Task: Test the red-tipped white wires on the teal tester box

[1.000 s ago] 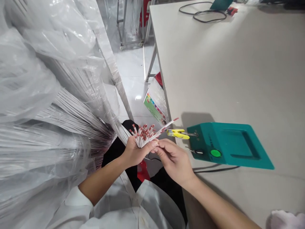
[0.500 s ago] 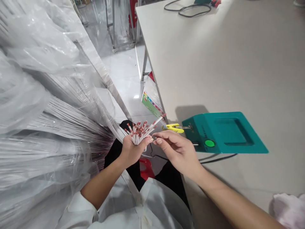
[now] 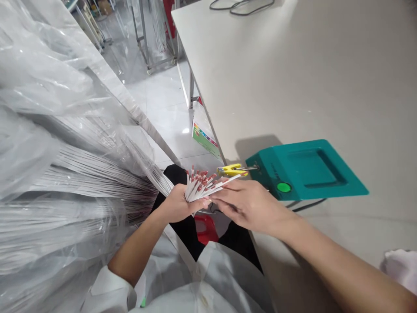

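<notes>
My left hand is wrapped round a bundle of thin white wires whose reddish-brown tips fan out above the fist. Close against the bundle's right side is my right hand, its fingers bent and drawn together near the left thumb. What those fingertips pinch, if anything, is too small to make out. A few wires lean right, across the front of my right fingers. Just beyond the right hand stands a teal device with a green button and a yellow clip-like part on its metal rod.
Long white wires under clear plastic sheeting fill the left side. The device rests on a pale table with a black cable at its far end. A red stool shows below, and a whitish cloth lies at right.
The wire bundle has tipped to the right, towards my right hand. My right hand has turned and come in against it, so the wires now overlap its fingers. The view has shifted slightly.
</notes>
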The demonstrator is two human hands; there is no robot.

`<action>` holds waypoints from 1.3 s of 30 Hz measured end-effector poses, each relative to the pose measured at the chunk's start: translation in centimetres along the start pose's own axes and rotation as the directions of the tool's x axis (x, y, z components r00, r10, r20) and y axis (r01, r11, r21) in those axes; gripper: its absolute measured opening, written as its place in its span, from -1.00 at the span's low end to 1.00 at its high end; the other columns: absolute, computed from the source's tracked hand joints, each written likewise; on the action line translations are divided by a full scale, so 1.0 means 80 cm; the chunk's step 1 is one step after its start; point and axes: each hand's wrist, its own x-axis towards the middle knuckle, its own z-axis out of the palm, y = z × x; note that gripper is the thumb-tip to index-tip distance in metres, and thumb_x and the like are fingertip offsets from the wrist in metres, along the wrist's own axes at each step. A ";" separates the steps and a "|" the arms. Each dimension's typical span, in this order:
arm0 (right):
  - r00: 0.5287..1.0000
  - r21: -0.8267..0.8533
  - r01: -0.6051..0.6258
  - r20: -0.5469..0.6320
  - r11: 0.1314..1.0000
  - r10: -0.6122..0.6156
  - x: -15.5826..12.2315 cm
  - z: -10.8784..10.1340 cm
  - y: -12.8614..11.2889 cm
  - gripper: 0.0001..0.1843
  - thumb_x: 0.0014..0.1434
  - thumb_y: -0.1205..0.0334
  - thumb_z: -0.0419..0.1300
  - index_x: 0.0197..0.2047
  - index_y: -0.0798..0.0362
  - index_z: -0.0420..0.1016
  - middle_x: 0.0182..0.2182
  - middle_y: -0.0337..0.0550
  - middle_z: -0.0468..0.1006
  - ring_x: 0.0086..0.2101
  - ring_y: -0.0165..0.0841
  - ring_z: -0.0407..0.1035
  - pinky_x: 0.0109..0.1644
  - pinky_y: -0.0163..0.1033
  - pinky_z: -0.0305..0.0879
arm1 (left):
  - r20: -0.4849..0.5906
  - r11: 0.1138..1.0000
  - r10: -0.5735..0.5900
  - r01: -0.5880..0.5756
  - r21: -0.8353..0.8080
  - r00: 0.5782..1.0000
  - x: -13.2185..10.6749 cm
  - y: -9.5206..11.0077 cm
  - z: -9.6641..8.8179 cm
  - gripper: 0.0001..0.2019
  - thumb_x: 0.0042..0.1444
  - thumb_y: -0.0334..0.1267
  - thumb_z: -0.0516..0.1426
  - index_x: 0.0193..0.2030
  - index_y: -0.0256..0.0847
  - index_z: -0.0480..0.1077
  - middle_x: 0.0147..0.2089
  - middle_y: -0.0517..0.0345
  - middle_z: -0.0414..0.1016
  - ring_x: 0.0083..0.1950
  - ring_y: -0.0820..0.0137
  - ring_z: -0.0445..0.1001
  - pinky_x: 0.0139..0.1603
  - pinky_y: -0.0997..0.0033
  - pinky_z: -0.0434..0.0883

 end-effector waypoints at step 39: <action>0.833 0.898 -0.327 0.126 0.295 0.539 0.007 0.042 -0.015 -0.85 0.04 0.18 0.22 -0.41 0.10 0.49 -0.40 -0.22 0.39 -0.55 -0.56 0.25 -0.55 -0.40 0.22 | -0.178 0.902 -0.026 -0.053 -0.428 0.984 -0.004 -0.021 0.005 -0.75 -0.24 -0.16 0.31 -0.54 -0.30 0.40 -0.67 0.29 0.23 -0.60 0.58 0.15 -0.55 0.52 0.10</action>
